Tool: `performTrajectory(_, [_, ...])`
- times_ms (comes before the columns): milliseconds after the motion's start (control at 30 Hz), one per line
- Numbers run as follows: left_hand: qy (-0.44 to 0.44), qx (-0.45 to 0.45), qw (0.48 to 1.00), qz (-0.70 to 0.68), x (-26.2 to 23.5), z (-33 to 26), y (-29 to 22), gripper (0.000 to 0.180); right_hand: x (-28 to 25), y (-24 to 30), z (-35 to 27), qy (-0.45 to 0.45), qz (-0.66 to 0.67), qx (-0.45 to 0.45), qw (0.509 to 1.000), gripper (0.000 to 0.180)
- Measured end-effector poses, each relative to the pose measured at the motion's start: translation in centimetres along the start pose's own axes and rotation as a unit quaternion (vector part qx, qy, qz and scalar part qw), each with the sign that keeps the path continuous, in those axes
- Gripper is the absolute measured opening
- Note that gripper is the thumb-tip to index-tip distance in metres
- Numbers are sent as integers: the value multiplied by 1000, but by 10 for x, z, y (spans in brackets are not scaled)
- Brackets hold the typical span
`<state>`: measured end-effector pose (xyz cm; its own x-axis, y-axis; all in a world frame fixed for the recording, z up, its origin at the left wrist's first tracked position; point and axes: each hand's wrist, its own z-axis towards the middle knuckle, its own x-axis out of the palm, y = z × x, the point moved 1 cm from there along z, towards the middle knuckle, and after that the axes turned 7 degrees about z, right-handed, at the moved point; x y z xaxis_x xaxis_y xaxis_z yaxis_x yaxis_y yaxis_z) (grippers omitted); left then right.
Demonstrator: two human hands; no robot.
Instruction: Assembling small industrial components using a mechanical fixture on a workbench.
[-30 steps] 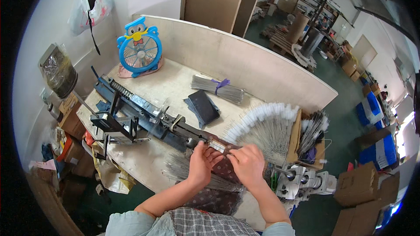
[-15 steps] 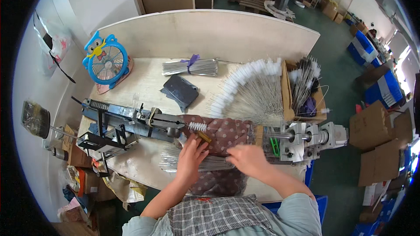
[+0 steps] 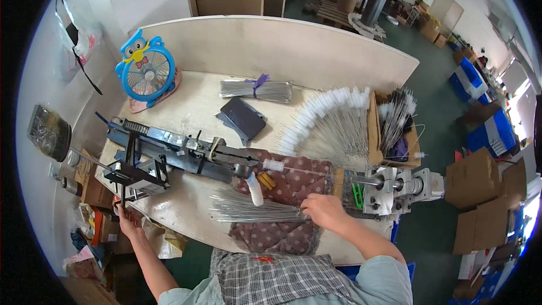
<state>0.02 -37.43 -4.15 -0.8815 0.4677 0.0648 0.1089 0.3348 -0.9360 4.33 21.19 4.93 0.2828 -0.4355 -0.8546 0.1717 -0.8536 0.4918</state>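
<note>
At the lower left of the bench, my left hand is closed round the lower end of a black lever on the metal fixture. My right hand has its fingers pinched at the right-hand ends of a bundle of thin metal wires. Between the long clamp bar and the steel shaft stretches a thin wire with a white bristle brush head near its left end. Below it sit a white tube-like piece and a yellow piece on brown dotted cloth.
Finished white brushes fan out at the back right beside a cardboard box of more brushes. A tied wire bundle, a dark flat block and a blue fan stand farther back. A green clip lies near the shaft.
My left hand has left the yellow piece and moved down-left to the lever. The brush head looks narrower and denser. My right hand stays at the wire ends. The view has shifted slightly.
</note>
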Motion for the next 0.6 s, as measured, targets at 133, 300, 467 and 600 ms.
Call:
performTrajectory(133, [77, -31, 992, -90, 9, 5, 21, 36, -26, 5, -6, -31, -16, 10, 999, 8])
performTrajectory(300, [195, -158, 959, -134, 73, -121, 55, 23, -25, 1, -19, -36, -19, 43, 998, 9])
performTrajectory(467, [546, -183, 818, 5, 150, -272, 49, 44, -18, -8, -18, -40, 0, 34, 999, 9])
performTrajectory(600, [523, -121, 829, 158, 200, -336, 60, 18, -18, -1, -25, -43, -34, 5, 998, 7])
